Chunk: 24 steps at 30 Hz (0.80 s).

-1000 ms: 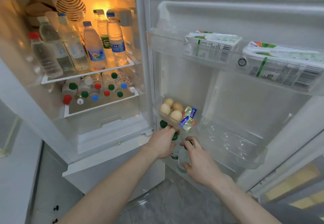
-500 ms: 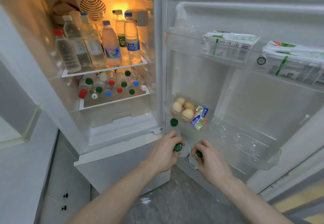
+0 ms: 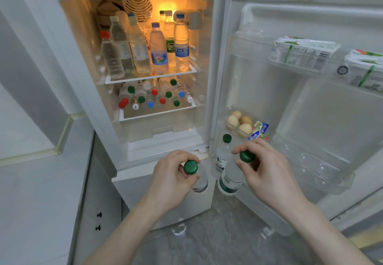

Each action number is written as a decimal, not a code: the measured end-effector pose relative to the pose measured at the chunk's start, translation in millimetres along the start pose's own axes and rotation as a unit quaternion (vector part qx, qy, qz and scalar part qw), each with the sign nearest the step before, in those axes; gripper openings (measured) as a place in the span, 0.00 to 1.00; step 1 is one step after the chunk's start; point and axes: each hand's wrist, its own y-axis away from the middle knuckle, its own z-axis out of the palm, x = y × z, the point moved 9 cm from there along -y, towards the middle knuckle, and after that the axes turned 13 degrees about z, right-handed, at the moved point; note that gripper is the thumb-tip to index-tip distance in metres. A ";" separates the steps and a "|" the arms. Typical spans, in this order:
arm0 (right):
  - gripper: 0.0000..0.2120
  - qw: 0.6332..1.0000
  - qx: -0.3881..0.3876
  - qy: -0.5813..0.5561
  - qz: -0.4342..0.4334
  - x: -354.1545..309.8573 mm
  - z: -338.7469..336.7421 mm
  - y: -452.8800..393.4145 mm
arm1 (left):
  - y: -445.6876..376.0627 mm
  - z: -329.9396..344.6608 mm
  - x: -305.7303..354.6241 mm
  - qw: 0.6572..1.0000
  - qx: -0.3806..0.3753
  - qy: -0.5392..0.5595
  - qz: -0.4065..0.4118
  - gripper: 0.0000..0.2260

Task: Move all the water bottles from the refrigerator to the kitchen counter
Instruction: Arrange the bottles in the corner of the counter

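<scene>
Hands first: the left hand (image 3: 172, 178) grips a green-capped water bottle (image 3: 196, 176) by the neck, fingers curled round it just under the cap, the bottle hanging upright in front of the fridge's lower edge at about 6 o'clock of the lit compartment. The right hand (image 3: 267, 173) pinches a second green-capped bottle (image 3: 231, 178) at the neck, at 3 o'clock of the first; its lower band is dark green with small print too blurred to read. A third green-capped bottle (image 3: 223, 152) stands in the bottom door rack, just beside the right hand at its 10 o'clock, with an unreadable label.

Inside the fridge (image 3: 116, 140), the upper shelf (image 3: 149, 77) carries upright bottles: one with a red cap (image 3: 110, 56) at 9 o'clock, one with a bright multicoloured label (image 3: 158, 52) in the middle, and one with a blue label (image 3: 181, 46) at 3 o'clock whose white letters cannot be made out. Behind them a green label (image 3: 170, 46) shows white script that I cannot read for certain. The lower shelf holds bottles lying down (image 3: 154, 94), caps of green, red, blue and white facing out.

On the open door (image 3: 290, 103), eggs (image 3: 238, 122) and small foil packets (image 3: 260, 128) sit in a rack at 12 o'clock of the right hand. Two white cartons with green stripes (image 3: 304, 53) and barcodes lie in the top rack. The counter (image 3: 41, 181) lies at 9 o'clock.
</scene>
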 end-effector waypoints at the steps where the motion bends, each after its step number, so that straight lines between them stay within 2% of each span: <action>1: 0.12 1.000 -0.013 -0.004 -0.004 -7.8 7.5 -0.1 | 8.1 -11.8 -5.5 1.000 0.001 -0.007 -0.019 0.13; 9: 0.14 0.988 -0.147 0.015 -0.046 -62.3 106.0 19.3 | 101.5 -93.1 -50.9 0.986 0.032 -0.047 -0.156 0.12; 13: 0.12 0.971 -0.223 0.020 -0.087 -96.2 167.0 38.4 | 157.8 -135.5 -61.2 0.971 0.073 -0.068 -0.218 0.11; 15: 0.12 0.965 -0.246 0.009 -0.087 -106.4 177.7 41.2 | 173.7 -140.5 -63.8 0.964 0.067 -0.089 -0.240 0.10; 16: 0.12 0.941 -0.308 0.011 -0.138 -141.7 211.1 52.8 | 210.9 -168.9 -63.5 0.941 0.133 -0.111 -0.291 0.10; 17: 0.12 0.933 -0.331 0.025 -0.142 -146.4 220.1 57.7 | 221.7 -175.2 -63.4 0.932 0.151 -0.122 -0.305 0.10; 21: 0.12 0.924 -0.349 0.019 -0.154 -153.3 240.5 65.8 | 243.0 -180.3 -66.9 0.918 0.144 -0.140 -0.341 0.10; 24: 0.12 0.895 -0.397 0.029 -0.202 -167.2 267.3 73.1 | 273.2 -185.9 -59.4 0.882 0.189 -0.164 -0.400 0.10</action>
